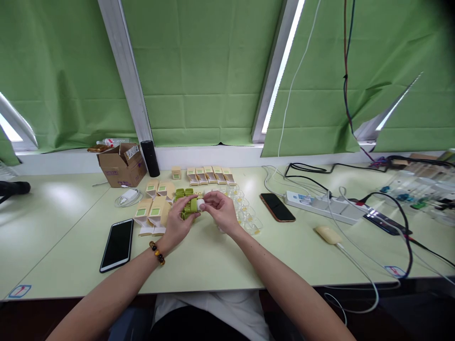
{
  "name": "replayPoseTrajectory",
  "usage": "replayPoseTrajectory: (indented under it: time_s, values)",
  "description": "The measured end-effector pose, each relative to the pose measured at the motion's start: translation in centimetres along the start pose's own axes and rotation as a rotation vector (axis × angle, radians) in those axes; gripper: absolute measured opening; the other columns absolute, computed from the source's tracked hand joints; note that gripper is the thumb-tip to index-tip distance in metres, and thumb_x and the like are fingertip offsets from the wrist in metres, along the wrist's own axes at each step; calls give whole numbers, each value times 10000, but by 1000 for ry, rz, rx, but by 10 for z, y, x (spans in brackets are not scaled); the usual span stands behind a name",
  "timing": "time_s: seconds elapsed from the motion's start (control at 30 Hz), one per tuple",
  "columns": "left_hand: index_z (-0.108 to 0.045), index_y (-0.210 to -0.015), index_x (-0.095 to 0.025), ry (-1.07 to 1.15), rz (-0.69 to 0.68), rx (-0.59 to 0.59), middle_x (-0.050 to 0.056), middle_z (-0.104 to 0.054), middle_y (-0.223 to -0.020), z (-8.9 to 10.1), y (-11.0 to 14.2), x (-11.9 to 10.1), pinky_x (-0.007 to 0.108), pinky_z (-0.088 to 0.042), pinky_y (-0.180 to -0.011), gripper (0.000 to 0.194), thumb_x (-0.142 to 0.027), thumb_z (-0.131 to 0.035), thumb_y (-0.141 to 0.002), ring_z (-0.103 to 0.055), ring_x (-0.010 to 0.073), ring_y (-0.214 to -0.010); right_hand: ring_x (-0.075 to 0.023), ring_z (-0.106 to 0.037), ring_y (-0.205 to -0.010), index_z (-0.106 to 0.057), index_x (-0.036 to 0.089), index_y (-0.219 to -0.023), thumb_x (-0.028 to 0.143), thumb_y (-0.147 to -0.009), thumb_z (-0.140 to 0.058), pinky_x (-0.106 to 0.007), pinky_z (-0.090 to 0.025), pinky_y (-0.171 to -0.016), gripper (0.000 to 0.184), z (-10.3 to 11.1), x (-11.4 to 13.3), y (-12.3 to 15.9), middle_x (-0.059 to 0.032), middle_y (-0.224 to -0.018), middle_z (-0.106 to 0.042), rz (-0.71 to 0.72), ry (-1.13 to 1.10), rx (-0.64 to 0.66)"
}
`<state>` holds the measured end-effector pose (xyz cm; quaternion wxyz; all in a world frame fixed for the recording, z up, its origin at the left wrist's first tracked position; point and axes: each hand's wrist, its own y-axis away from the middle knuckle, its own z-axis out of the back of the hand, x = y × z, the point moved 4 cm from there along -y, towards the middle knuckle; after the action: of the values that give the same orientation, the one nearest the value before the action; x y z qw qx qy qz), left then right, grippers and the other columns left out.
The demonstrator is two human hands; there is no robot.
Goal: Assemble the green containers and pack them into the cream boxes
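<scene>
My left hand [178, 221] pinches a small green container [193, 204] between thumb and fingers, held above the table. At its right end sits a white piece [200, 203], which my right hand [224, 212] grips with thumb and fingertips. Whether the two parts are joined I cannot tell. Just behind and under my left hand are several green square cups [180, 192], partly hidden by the fingers. Clear plastic pieces [249, 214] with yellow marks lie in rows beyond and right of my right hand. Open cream cartons [159, 214] stand left of my left hand.
More cream cartons [211, 174] line the back. A phone [116, 245] lies at left, another phone [277, 207] at right. A power strip [322, 207] with cables occupies the right side. A cardboard box [122, 166] and a black cylinder [150, 158] stand at the back left.
</scene>
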<state>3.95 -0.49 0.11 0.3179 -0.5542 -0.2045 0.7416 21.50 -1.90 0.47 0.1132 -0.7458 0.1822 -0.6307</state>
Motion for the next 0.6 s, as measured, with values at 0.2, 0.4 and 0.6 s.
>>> replayPoseTrajectory:
  time_s: [0.2, 0.4, 0.6]
  values:
    - [-620, -1400, -262, -44, -75, -13, 117, -687, -1354, -3, 2, -3, 470, -492, -1136, 466, -348, -724, -954, -622, 291, -1310, -203, -738, -756, -691, 239, -911, 427, -681, -954, -360, -644, -747, 398, -8, 1, 6, -13, -817, -751, -13, 28, -6]
    - [-512, -1529, -216, 261, 96, 31, 168, -622, -1477, -5, 1, 10, 441, -515, -1142, 634, -461, -697, -974, -611, 292, -1364, -190, -732, -815, -694, 249, -1054, 467, -786, -886, -378, -657, -801, 395, -8, 13, 10, -66, -1100, -739, 123, 172, 49]
    - [-569, -1504, -219, 529, 294, 162, 153, -689, -1381, -11, -4, 21, 392, -592, -997, 678, -505, -750, -916, -689, 269, -1225, -246, -720, -994, -669, 329, -1340, 302, -931, -742, -407, -635, -794, 417, -5, 23, 16, -114, -1415, -627, 549, 664, 173]
